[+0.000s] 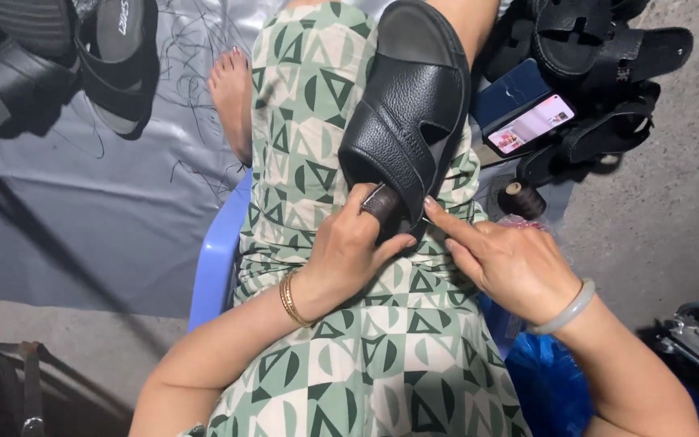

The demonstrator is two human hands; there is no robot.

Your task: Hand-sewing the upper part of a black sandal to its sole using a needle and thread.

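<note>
Here a black leather slide sandal (pixel 404 113) lies along the person's lap on the green and cream patterned dress (pixel 349 340), its heel end pointing away and its toe end toward the body; the left hand (pixel 348 251) closes its grip around the sandal's near end, thumb and fingers wrapped on the edge of the broad strap, a dark guard covering one fingertip; the right hand (pixel 505 260) has no full hold, its forefinger stretched out and touching the same edge just beside the left fingers, and whether it pinches anything fine cannot be told; gold bangles (pixel 289 298) sit on the left wrist and a pale bangle (pixel 566 311) on the right; a blue plastic chair (pixel 216 267) shows under the lap; to the right, a phone (pixel 527 117) with a lit screen, a dark thread spool (pixel 522 200) and more black sandals (pixel 600 57) lie on the floor; other sandals (pixel 50 57) rest on the grey sheet (pixel 82 210) to the left.
</note>
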